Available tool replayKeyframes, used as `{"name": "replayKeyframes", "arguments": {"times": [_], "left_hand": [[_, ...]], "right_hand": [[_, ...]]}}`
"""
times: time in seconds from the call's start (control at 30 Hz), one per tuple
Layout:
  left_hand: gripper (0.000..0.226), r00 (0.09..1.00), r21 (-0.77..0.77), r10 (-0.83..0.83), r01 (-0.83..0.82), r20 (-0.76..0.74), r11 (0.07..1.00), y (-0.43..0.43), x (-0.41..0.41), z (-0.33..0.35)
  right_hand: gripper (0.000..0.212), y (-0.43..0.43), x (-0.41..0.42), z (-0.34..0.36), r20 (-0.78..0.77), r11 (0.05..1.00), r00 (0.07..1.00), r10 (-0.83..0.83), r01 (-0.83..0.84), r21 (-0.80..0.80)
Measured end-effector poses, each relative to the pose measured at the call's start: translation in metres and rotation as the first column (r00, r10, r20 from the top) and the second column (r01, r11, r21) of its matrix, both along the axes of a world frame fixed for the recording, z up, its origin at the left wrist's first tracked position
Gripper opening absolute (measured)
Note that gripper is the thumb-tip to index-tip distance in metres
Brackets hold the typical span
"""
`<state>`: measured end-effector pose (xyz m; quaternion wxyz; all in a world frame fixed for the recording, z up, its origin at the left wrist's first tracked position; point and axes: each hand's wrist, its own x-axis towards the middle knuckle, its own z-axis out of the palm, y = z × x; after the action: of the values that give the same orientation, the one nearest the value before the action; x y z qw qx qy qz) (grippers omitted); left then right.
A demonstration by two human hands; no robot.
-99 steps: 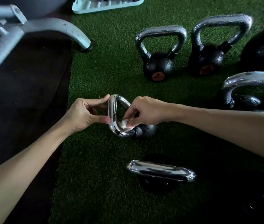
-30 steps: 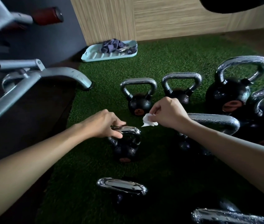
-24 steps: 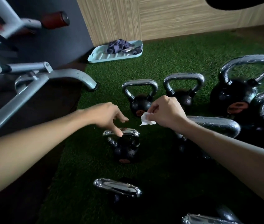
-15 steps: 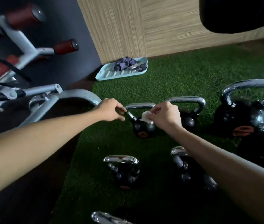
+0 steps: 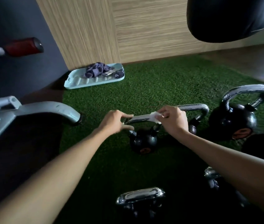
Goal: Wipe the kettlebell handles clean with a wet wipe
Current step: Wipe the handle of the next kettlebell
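While the left hand point(image 5: 115, 121) is pinching one corner of the chrome handle point(image 5: 139, 118) of the small black kettlebell point(image 5: 144, 141) on green turf point(image 5: 160, 81), the right hand point(image 5: 174, 121) is clamping a crumpled white wet wipe point(image 5: 155, 118) onto its top bar; I am logging the neighbouring kettlebells point(image 5: 232, 122) as unverified.

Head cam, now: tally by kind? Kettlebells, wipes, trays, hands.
kettlebells: 6, some partly cut off
wet wipe: 1
tray: 1
hands: 2, left hand, right hand
Total: 10
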<state>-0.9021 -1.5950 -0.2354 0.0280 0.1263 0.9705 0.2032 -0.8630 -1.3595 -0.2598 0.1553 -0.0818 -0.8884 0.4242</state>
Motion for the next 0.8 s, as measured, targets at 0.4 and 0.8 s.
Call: {"name": "replayKeyframes", "arguments": {"times": [0.4,0.8], "left_hand": [[0.045,0.98,0.114,-0.155,0.17,-0.128,0.979,-0.017,-0.035,-0.038],[0.034,0.97,0.291,-0.107,0.17,-0.22,0.941,-0.031,-0.008,-0.056]], "right_hand": [[0.021,-0.065,-0.015,-0.015,-0.123,0.929,0.991,0.061,-0.011,0.37],[0.023,-0.066,-0.002,-0.007,-0.058,0.833,0.96,0.276,-0.209,0.513]]}}
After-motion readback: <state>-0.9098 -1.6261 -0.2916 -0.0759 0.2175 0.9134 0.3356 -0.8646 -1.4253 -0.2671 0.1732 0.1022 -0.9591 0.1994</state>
